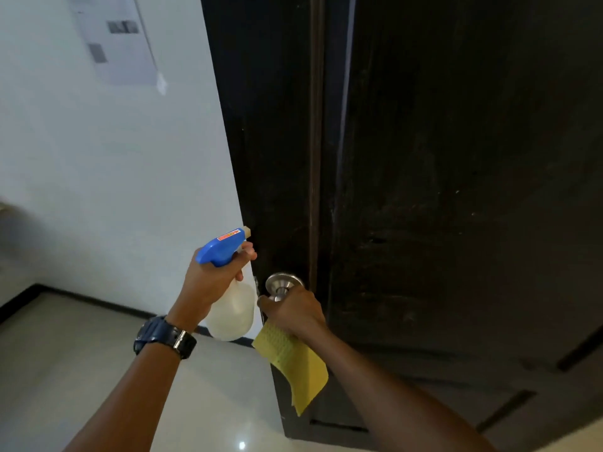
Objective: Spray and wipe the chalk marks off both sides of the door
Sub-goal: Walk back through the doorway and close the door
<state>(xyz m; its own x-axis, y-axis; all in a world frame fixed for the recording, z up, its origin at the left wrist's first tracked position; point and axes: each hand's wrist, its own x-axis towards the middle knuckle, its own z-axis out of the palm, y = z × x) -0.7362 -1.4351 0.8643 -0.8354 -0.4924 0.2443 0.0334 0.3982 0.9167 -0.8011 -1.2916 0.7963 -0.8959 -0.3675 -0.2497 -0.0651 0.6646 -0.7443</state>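
Observation:
A dark wooden door [440, 190] fills the right half of the view, with faint pale smears on its face. My left hand [212, 282] grips a white spray bottle [233, 309] by its blue trigger head, nozzle pointing toward the door edge. My right hand [293, 309] is curled around the silver round door knob [282, 283] and also holds a yellow cloth [293, 363], which hangs down below the hand. A dark watch sits on my left wrist.
A white wall [114, 174] stands to the left of the door, with a pale panel [114, 37] high on it. A glossy light tiled floor [81, 370] with a dark skirting line runs below. The dark door frame [267, 141] lies beside the knob.

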